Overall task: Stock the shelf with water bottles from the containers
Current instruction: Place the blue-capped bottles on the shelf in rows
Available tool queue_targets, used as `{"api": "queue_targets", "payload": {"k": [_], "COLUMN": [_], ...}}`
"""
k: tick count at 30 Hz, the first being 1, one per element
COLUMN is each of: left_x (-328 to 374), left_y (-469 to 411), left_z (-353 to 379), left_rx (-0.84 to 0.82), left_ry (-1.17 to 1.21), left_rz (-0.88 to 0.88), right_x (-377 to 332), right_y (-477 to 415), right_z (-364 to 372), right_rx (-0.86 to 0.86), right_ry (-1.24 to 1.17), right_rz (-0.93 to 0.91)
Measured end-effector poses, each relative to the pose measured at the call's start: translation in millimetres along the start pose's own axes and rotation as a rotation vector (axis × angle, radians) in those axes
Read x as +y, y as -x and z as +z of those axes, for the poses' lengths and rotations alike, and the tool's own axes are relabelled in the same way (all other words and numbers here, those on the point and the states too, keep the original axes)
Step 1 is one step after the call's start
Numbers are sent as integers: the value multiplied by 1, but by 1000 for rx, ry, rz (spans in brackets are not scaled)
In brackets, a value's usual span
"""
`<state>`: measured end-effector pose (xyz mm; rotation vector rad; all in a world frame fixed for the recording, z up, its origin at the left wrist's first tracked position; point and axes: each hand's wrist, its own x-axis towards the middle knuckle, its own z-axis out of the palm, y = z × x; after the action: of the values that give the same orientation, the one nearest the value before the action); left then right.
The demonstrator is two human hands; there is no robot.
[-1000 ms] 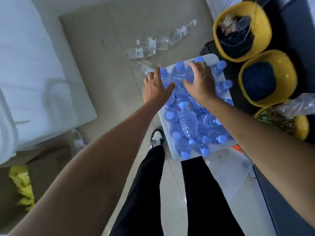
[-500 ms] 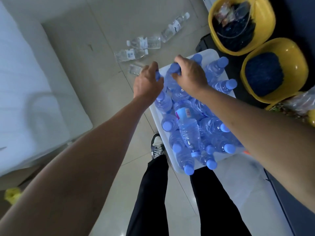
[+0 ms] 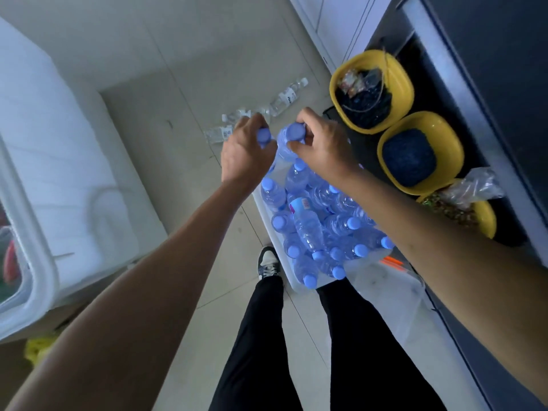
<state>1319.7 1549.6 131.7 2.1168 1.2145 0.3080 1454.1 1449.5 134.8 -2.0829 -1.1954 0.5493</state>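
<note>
Blue-capped clear plastic water bottles [image 3: 308, 229] fill a white bin [image 3: 289, 280] — each hand's grip, left hand [image 3: 247, 152] and right hand [image 3: 323, 146], closes round one bottle's top.

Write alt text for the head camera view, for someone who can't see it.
Seen from above, the left hand and right hand each grip a blue-capped bottle above a white bin packed with bottles. Three yellow bowls sit to the right.

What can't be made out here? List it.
1. Shelf: not identifiable in the head view.
2. Left hand: covers its bottle below the cap.
3. Bin: far end hidden behind both hands.
4. Floor bottles: labels too small to read.
</note>
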Motion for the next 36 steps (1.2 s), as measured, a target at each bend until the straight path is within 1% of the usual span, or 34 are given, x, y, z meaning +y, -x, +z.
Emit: {"api": "queue_targets", "payload": {"k": [4, 7, 12, 15, 22, 26, 28, 31, 36], "left_x": [55, 101, 182, 231, 362, 437, 472, 517, 572], "left_y": [13, 17, 20, 24, 30, 33, 34, 34, 26], "left_z": [-49, -85, -143, -172, -213, -210, -202, -184, -151], "left_rx": [66, 106, 78, 90, 82, 94, 93, 53, -29], "left_ry": [40, 83, 126, 178, 317, 357, 360, 330, 305], "left_rz": [51, 122, 243, 328, 544, 620, 629, 629, 633], "right_x": [-54, -93, -141, -165, -208, -214, -208, -187, -141], "right_y": [13, 19, 39, 57, 91, 102, 106, 111, 107], "right_z": [-65, -119, -206, -256, -382, -452, -484, -527, -572], "right_rx": [94, 143, 247, 303, 479, 541, 599, 674, 797], "right_ry": [-83, -71, -82, -86, -110, -118, -54, 37, 159], "right_rz": [5, -10, -14, -24, -65, -95, -107, -110, -24]}}
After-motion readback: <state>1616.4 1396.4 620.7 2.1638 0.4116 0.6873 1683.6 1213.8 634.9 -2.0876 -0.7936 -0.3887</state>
